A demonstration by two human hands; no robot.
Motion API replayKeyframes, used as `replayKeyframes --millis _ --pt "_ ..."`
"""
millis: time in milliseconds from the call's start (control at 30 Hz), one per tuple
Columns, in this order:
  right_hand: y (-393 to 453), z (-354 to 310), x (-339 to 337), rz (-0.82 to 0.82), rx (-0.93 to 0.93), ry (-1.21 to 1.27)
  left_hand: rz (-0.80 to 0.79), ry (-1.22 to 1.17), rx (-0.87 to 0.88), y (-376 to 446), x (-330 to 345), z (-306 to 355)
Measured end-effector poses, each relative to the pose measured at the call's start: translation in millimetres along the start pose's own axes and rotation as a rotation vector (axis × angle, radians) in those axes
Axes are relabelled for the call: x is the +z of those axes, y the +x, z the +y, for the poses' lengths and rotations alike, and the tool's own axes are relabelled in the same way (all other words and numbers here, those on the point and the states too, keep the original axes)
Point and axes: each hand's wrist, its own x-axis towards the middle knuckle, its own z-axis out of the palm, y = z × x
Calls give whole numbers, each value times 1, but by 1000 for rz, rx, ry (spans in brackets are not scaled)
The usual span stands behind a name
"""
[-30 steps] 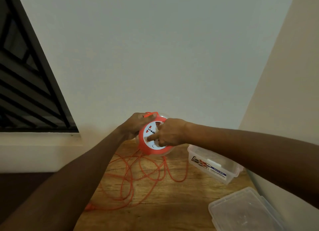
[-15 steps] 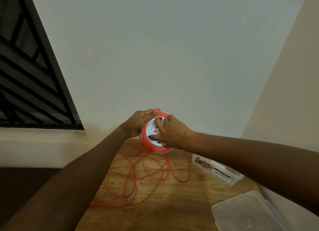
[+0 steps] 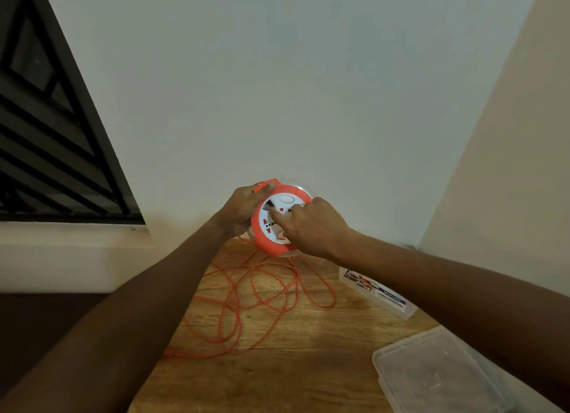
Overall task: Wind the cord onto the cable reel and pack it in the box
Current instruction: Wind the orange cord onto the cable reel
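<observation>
Dim, warm light; wide-angle bending at edges, slightly soft focus.

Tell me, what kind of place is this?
Probably a room in a home: a wooden table pushed into a corner of plain walls, beside a window with a black grille.

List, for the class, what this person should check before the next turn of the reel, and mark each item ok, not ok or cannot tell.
1. Left hand grips the cable reel at its edge: ok.
2. Right hand has fingers on the reel's white face: ok.
3. Cord fully wound: not ok, loose loops lie on the wooden table.
4. Cord free of knots: cannot tell.
5. Box open for packing: ok, its lid lies apart on the table.
</observation>
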Motion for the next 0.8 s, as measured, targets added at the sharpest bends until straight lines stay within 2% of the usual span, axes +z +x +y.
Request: replayKeyframes --millis 133,200,467,667,800 --pt "-6 18 2 11 -349 -59 -32 12 -21 -1 -5 2" --pt "-4 23 2 -58 -405 -59 -49 26 -29 -2 -4 4" --pt "6 8 -20 -222 -382 -235 -100 81 -30 -5 7 12" --pt "10 -5 -24 -251 -390 -359 -86 113 -16 -4 1 9" --pt "7 -2 -26 -208 -263 -300 -48 35 43 -8 3 7"
